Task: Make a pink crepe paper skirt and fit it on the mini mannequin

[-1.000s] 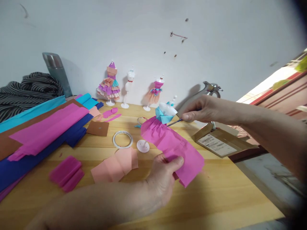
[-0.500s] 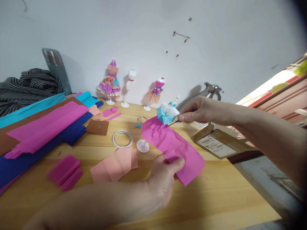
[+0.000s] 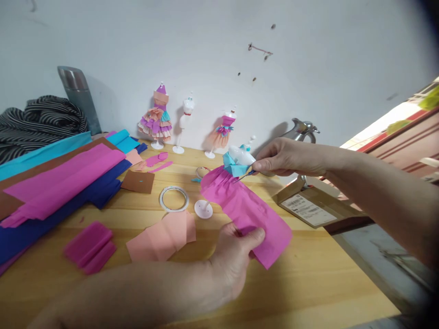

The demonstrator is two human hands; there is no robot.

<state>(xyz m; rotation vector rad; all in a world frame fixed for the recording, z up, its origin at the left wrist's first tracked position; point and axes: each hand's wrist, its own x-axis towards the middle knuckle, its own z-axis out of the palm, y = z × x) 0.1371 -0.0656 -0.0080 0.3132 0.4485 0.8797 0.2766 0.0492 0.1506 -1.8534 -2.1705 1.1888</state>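
My left hand [image 3: 236, 249] pinches the lower part of a pink crepe paper strip [image 3: 262, 214] between thumb and fingers. The strip's upper end is gathered in pleats against a small white dress-form [image 3: 242, 155] wrapped in light-blue paper [image 3: 233, 167]. My right hand [image 3: 274, 157] is closed on slim tweezers [image 3: 245, 175], their tip touching the pleats just below the blue paper. The dress-form leans, and its round white base [image 3: 203, 209] shows below the strip. Part of its stand is hidden by the paper.
A white tape ring [image 3: 173, 199], peach paper [image 3: 161, 237] and folded magenta paper [image 3: 90, 246] lie on the wooden table. Coloured paper sheets [image 3: 65, 178] are stacked left. Several small dress-forms, one in a ruffled dress [image 3: 156, 119], stand by the wall. A cardboard box [image 3: 315, 203] is at right.
Both hands keep their holds, and the tweezers stay at the pleats. The pink strip's lower end has dipped very slightly. The view has shifted a little.
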